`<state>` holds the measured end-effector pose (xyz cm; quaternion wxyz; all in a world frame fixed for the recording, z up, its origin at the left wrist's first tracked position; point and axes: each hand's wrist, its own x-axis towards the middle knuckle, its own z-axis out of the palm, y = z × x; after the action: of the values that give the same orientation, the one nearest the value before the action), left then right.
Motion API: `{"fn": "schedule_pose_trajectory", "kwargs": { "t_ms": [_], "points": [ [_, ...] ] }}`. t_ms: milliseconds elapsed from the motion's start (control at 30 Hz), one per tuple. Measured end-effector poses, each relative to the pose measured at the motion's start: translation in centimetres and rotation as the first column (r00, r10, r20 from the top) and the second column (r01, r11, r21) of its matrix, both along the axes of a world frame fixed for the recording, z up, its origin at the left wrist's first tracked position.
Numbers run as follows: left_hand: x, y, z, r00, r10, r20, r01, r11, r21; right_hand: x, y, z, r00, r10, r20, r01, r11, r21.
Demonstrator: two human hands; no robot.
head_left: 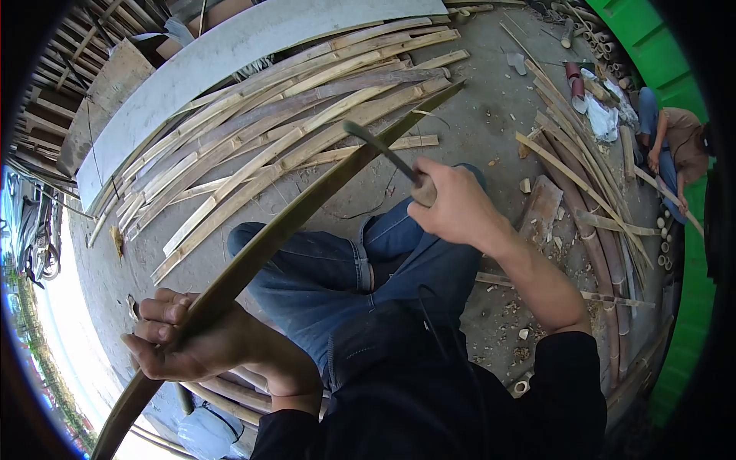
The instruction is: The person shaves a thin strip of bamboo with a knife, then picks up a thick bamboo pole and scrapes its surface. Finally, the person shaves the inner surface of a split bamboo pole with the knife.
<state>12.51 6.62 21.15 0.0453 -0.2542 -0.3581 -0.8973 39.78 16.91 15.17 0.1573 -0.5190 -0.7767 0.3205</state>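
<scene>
A long green-brown bamboo strip (284, 222) runs slantwise over my crossed legs, from the lower left to the upper middle. My left hand (199, 337) is wrapped round its lower part. In my right hand (460, 203) is a knife (387, 152), gripped by its handle with the dark blade pointing up and left. The blade overlaps the strip in this view, towards its far end. A thin curled shaving (433, 116) stands out from the strip beyond the blade.
Many split bamboo strips (307, 100) lie in a row on the concrete floor ahead. More bamboo poles (590, 230) and scattered shavings (510, 326) are at my right. Another person (678, 146) sits at the far right by a green wall (667, 54), holding a strip.
</scene>
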Motion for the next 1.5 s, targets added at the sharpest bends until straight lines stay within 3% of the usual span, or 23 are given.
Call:
{"fn": "schedule_pose_trajectory", "kwargs": {
  "t_ms": [67, 100, 200, 300, 367, 433, 500, 633, 667, 733, 800, 833, 867, 900, 933, 1000, 1100, 1133, 1233, 1300, 1367, 1467, 1500],
  "points": [
    [0.8, 0.0, 0.4, 0.999, 0.040, 0.014, -0.040, 0.999, 0.027, 4.4, 4.1, -4.9, 0.969, -0.218, 0.121, 0.209, 0.975, 0.079],
    [1.1, 0.1, 0.4, 0.995, 0.093, 0.044, -0.095, 0.994, 0.045, 3.5, 3.7, -1.9, 0.942, -0.275, 0.193, 0.311, 0.931, -0.193],
    [0.6, 0.5, -0.1, 0.999, 0.025, 0.043, -0.027, 0.999, 0.039, -0.4, -2.6, 0.3, 0.980, 0.058, -0.192, -0.065, 0.997, -0.029],
    [-0.4, 0.6, 0.2, 1.000, -0.003, -0.027, 0.004, 0.999, 0.054, 0.9, 0.8, -1.8, 0.997, -0.071, -0.017, 0.071, 0.997, 0.004],
    [-1.6, 1.0, -0.5, 0.999, -0.011, 0.047, 0.010, 1.000, 0.016, 2.4, 4.0, -2.2, 0.995, 0.099, -0.002, -0.099, 0.995, 0.016],
    [-1.8, 1.4, -0.3, 0.999, 0.036, 0.012, -0.036, 0.999, 0.012, -0.4, 2.0, 0.6, 0.998, 0.047, -0.045, -0.043, 0.995, 0.089],
    [-1.3, 1.0, 0.4, 0.970, -0.238, -0.050, 0.242, 0.963, 0.119, -2.7, -0.4, 2.9, 0.993, 0.111, -0.032, -0.103, 0.978, 0.179],
    [-1.7, 0.4, 0.7, 0.945, -0.226, -0.235, 0.266, 0.951, 0.158, 9.2, 6.9, -6.9, 0.884, -0.259, 0.389, 0.224, 0.965, 0.134],
    [-1.7, 0.5, 0.5, 0.947, -0.226, -0.229, 0.266, 0.950, 0.161, 14.3, 8.9, -9.8, 0.769, -0.191, 0.610, 0.339, 0.931, -0.136],
    [-2.5, 1.3, 0.6, 0.959, -0.212, -0.190, 0.247, 0.951, 0.185, 19.6, 6.4, -10.4, 0.668, -0.319, 0.672, 0.383, 0.922, 0.058],
    [-2.7, 2.4, 0.8, 0.985, -0.142, -0.098, 0.157, 0.973, 0.168, 22.0, 4.1, -8.6, 0.772, -0.571, 0.279, 0.608, 0.791, -0.063],
    [-3.0, 2.5, 0.9, 0.984, -0.156, -0.086, 0.167, 0.976, 0.137, 24.0, 2.9, -8.9, 0.774, -0.554, 0.307, 0.599, 0.798, -0.071],
    [-3.1, 2.4, 1.0, 0.977, -0.195, -0.090, 0.206, 0.969, 0.137, 26.1, 1.7, -9.5, 0.728, -0.685, -0.024, 0.683, 0.729, -0.049],
    [-3.2, 2.5, 1.1, 0.967, -0.234, -0.105, 0.248, 0.957, 0.147, 27.2, 1.2, -10.3, 0.584, -0.725, -0.365, 0.762, 0.645, -0.062],
    [-3.3, 2.7, 1.2, 0.967, -0.230, -0.111, 0.245, 0.958, 0.148, 27.6, 1.2, -11.7, 0.584, -0.722, -0.370, 0.759, 0.647, -0.065],
    [-3.3, 2.9, 1.3, 0.967, -0.219, -0.128, 0.242, 0.948, 0.209, 27.6, 0.5, -14.5, 0.028, -0.735, -0.677, 0.959, 0.210, -0.189],
    [-3.3, 2.8, 1.2, 0.963, -0.192, -0.189, 0.225, 0.958, 0.176, 26.3, 0.6, -16.6, -0.071, -0.795, -0.602, 0.950, 0.129, -0.283],
    [-3.0, 2.8, 1.6, 0.963, -0.178, -0.202, 0.214, 0.962, 0.172, 21.6, 0.0, -13.2, 0.083, -0.811, -0.580, 0.962, 0.217, -0.165],
    [-1.4, 2.6, 2.4, 0.987, -0.090, -0.130, 0.110, 0.981, 0.157, 10.4, -2.6, -7.0, 0.446, -0.650, -0.616, 0.672, 0.697, -0.250],
    [-0.8, 2.4, 2.5, 0.978, 0.002, -0.208, 0.027, 0.990, 0.139, 3.5, -4.1, -3.6, 0.825, -0.280, -0.491, 0.426, 0.879, 0.214],
    [0.1, 1.8, 2.7, 0.982, -0.044, -0.182, 0.071, 0.986, 0.147, -1.2, -5.9, -0.6, 0.894, -0.119, -0.432, 0.222, 0.955, 0.197],
    [0.9, 1.4, 2.7, 0.985, -0.013, -0.171, 0.041, 0.987, 0.157, -2.3, -3.6, -2.4, 0.961, -0.150, -0.233, 0.195, 0.964, 0.183],
    [1.1, 1.3, 2.9, 0.985, -0.023, -0.174, 0.052, 0.985, 0.163, -0.8, -0.8, -5.5, 0.931, -0.334, -0.149, 0.356, 0.920, 0.162]
  ]
}}
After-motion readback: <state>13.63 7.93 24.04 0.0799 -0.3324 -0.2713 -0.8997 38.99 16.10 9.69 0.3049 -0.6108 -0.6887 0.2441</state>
